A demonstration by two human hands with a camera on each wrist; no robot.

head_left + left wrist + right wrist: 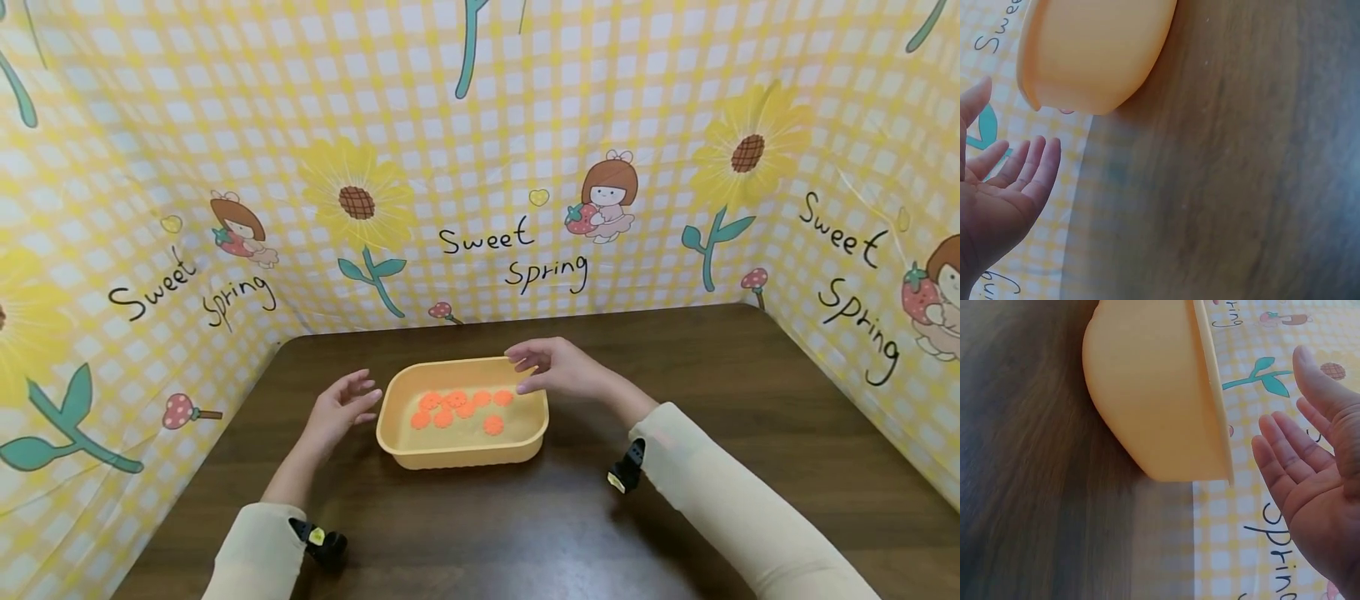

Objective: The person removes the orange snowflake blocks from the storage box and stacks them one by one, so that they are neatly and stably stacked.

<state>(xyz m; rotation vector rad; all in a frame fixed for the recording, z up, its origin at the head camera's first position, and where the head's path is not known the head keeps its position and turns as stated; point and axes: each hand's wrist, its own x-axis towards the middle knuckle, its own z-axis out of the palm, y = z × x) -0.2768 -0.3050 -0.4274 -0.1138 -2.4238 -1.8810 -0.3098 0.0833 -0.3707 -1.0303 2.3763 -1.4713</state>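
Observation:
A yellow rectangular plastic basin (465,456) with rounded corners stands on the table. Several small orange pieces with scalloped edges (493,426) lie on its floor, most of them grouped toward the left and back. Just off the basin's left end, my left hand (337,412) is held with loosely bent fingers and nothing in them. My right hand (562,367) hovers at the right back corner, its fingertips overlapping the rim in the head view. In the right wrist view that hand (1316,469) shows a bare palm and spread thumb, apart from the basin wall (1147,394).
The dark wooden table (480,533) extends around the basin. Behind it and at both sides rises a yellow checked cloth (480,167) printed with sunflowers and lettering. Black wrist cameras (626,467) sit on both pale sleeves.

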